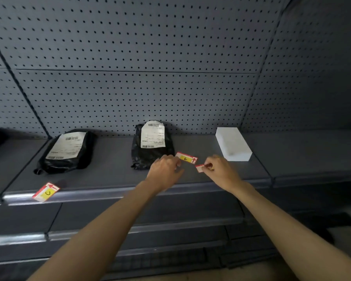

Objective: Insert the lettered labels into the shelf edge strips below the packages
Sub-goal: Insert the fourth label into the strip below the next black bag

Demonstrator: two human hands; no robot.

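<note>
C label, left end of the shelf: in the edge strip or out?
Out, it seems. The C label lies tilted on the shelf's front lip, overhanging the edge strip, not sitting flush along it.

Hands (166,169) (219,169) pinching labels (186,158), seemingly.

Dim, soft and grainy, with wide-angle bending at the edges.

Single head view: looks forward and down, close on shelf (109,171), pegboard back (142,47) filling upper frame.
</note>
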